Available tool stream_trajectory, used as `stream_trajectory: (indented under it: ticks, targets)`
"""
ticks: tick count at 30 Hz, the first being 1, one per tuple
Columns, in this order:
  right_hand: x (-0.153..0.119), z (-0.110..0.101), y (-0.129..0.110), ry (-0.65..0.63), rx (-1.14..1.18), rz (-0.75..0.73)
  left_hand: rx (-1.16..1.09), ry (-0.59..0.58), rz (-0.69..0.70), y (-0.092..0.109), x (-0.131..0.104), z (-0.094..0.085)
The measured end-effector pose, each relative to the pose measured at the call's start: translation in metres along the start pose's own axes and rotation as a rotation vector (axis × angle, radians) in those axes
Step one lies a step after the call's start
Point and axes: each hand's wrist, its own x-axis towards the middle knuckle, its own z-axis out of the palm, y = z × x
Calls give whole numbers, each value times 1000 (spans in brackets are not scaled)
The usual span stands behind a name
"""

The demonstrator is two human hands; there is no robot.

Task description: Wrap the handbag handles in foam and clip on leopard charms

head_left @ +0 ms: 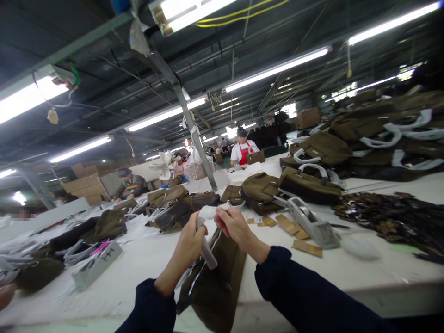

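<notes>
An olive-green bag (220, 282) with dark ends lies on the white table in front of me, its zip opening facing up. Its handle (208, 212) is covered in a white wrap and arches above the bag. My left hand (189, 238) is closed around the left side of this handle, and a pale wrapped length hangs below the fingers. With thumb and fingers pinched together, my right hand (237, 227) grips the handle's right end. The exact edge of the wrap under the right fingers is hidden.
A grey tape dispenser (312, 224) stands right, beside brown cards (307, 248) and a heap of dark straps (385, 222). Another dispenser (98, 267) is at left. Bags are piled at right (388, 125). Co-workers (244, 150) (131, 182) work across the table; another person's hand (6, 295) shows at far left.
</notes>
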Motion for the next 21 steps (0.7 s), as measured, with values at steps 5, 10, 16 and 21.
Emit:
stream_trajectory:
  ticks: [5, 10, 16, 21]
  targets:
    - [0, 18, 43, -96, 403, 329, -417, -291, -157, -2, 3, 18]
    - [28, 38, 51, -3, 465, 328, -719, -446, -183, -4, 0, 21]
    - [54, 37, 48, 110, 484, 310, -763, -577, -252, -5, -6, 16]
    - [53, 27, 37, 120, 491, 257, -589, -607, -204, 2, -7, 21]
